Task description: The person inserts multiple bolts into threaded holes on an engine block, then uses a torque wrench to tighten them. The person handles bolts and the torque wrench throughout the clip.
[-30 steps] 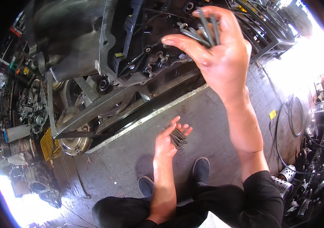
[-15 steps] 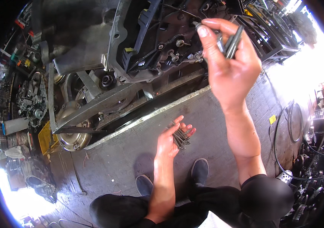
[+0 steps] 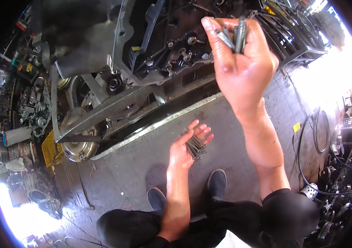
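Right grip (image 3: 244, 62) curled round long bolts (image 3: 240, 38), lower ends hidden; left grip (image 3: 182, 151) half-curled about bolt bundle (image 3: 195, 148); casing (image 3: 121, 45) cut off above; floor (image 3: 118, 177) between left grip and frame (image 3: 101, 111)

A yellow crate (image 3: 51, 149) stood at the left of the frame, beside a brassy round metal drum (image 3: 79, 151). Farther left lay a pale cylinder (image 3: 17, 136) with a blue end, below a cluster of machine parts (image 3: 35, 108). A dark metal rack (image 3: 312, 51) filled the upper right. At mid-right, a small yellow tag (image 3: 296, 127) sat near looped black cable (image 3: 333, 193); a perforated metal cylinder (image 3: 309, 190) lay at lower right.
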Available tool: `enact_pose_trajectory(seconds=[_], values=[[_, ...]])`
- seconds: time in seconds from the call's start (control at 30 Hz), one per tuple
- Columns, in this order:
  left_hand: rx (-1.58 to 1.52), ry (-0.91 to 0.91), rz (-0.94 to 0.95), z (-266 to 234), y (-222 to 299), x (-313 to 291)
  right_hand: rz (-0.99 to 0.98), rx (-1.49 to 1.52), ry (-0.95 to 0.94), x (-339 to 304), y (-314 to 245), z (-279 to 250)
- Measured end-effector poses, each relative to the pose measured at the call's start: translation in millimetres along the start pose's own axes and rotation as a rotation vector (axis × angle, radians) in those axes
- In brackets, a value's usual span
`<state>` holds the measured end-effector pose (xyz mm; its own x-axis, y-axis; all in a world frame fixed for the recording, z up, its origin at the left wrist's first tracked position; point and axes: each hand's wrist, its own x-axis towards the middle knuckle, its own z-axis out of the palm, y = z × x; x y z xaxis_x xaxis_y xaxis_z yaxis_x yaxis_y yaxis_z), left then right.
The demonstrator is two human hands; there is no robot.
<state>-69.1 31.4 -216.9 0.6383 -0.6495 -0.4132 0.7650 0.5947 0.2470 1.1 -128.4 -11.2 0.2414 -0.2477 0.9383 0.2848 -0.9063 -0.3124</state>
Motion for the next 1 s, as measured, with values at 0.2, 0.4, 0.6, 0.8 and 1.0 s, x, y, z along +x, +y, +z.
enact_pose_trajectory(seconds=[0.2, 0.4, 0.6, 0.8, 1.0], values=[[-0.102, -0.209, 0.1, 0.3, 8.4, -5.9, 0.676, 0.649, -0.252, -39.3, -7.5, -57.2], [-0.171, -0.236, 0.089, 0.5, 10.8, -5.1, 0.9, 0.29, -1.15, -118.7, 1.2, -76.4], [-0.11, -0.225, 0.051, -3.3, 9.5, -0.1, 0.902, 0.222, -1.357, -151.0, 13.2, -77.9], [-0.019, -0.158, 0.05, -7.6, 6.9, 0.3, 0.838, 0.169, -1.456, -159.7, 11.3, -67.8], [-0.036, -0.136, -0.024, -10.0, 9.3, 0.0, 1.08, 0.234, -1.379, -162.9, 17.7, -62.0]])
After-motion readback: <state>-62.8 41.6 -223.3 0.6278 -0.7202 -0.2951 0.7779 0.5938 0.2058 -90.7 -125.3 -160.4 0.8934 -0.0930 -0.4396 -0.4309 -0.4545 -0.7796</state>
